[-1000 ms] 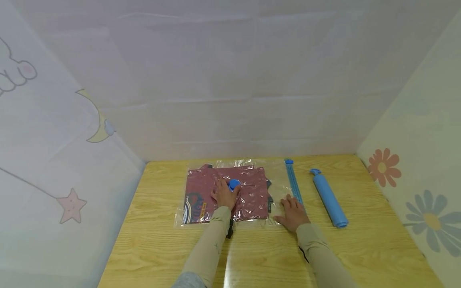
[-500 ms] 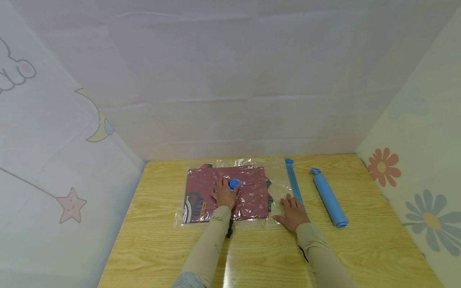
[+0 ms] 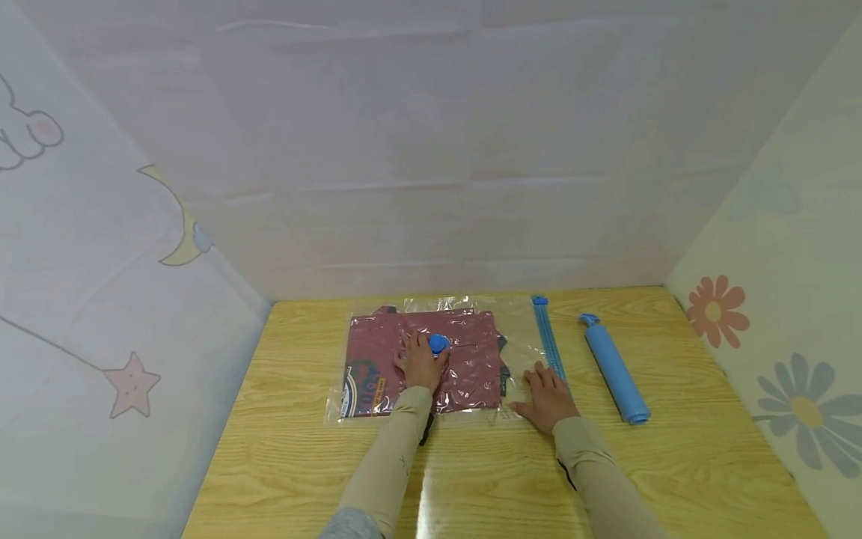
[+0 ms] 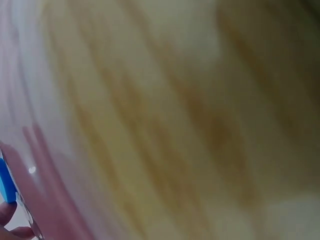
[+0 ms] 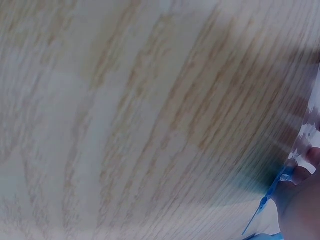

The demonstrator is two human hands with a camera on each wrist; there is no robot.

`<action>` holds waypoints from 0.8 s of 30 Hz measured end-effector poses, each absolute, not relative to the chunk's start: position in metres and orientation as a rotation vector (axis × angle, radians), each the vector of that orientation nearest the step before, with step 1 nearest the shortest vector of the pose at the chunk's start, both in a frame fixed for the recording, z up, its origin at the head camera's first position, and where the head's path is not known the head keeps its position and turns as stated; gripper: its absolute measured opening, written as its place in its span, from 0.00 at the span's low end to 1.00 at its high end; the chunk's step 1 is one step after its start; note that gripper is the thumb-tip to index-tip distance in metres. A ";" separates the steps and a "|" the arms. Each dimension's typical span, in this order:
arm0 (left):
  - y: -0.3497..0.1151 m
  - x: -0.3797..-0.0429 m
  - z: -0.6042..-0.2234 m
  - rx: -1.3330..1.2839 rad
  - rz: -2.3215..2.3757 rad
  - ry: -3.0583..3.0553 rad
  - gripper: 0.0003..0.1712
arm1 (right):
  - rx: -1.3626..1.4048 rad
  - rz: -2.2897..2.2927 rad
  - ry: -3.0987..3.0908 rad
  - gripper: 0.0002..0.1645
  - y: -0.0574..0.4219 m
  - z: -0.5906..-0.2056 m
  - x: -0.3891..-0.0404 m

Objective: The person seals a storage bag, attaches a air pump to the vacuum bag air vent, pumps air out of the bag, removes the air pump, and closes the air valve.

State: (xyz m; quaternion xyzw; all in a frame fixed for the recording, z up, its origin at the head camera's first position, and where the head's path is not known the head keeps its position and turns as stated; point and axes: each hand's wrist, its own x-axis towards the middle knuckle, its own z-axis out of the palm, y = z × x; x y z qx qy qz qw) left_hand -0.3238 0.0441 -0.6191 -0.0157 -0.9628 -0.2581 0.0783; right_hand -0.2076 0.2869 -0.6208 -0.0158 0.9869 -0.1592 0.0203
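A clear plastic vacuum bag (image 3: 518, 329) lies flat with folded maroon clothing (image 3: 471, 337) inside, printed at its lower left. My left hand (image 3: 420, 363) is on the bag, thumb and index finger at the sides of the blue valve cap (image 3: 438, 343), seeming to pinch it. Part of that cap and the fingertips (image 4: 7, 212) show at the left wrist view's edge. My right hand (image 3: 551, 398) rests with spread fingers on the bag's right end, beside the blue zip strip (image 3: 551, 340). In the right wrist view, fingers (image 5: 301, 175) touch this strip's edge.
A blue hand pump (image 3: 618, 374) lies on the wooden table (image 3: 296, 464) to the right of the bag. A blue slider (image 3: 540, 300) sits at the strip's far end. Pale sheets with printed drawings enclose the table's back and sides.
Both hands stay in nearly the same places. The blue valve cap looks slightly tilted or turned compared with before; the bag and the pump have not moved.
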 end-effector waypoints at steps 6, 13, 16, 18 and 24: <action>0.044 -0.324 -0.620 -0.061 -0.773 -2.886 0.30 | -0.054 -0.526 3.045 0.44 0.286 -0.621 -0.208; 0.044 -0.327 -0.628 -0.090 -0.774 -2.857 0.29 | -0.035 -0.502 3.024 0.45 0.285 -0.617 -0.208; 0.043 -0.328 -0.628 -0.090 -0.780 -2.850 0.28 | -0.036 -0.512 3.034 0.44 0.285 -0.615 -0.208; 0.043 -0.327 -0.628 -0.091 -0.785 -2.855 0.28 | -0.031 -0.514 3.035 0.44 0.284 -0.614 -0.207; 0.043 -0.327 -0.630 -0.090 -0.830 -2.863 0.27 | -0.023 -0.495 3.029 0.44 0.283 -0.613 -0.206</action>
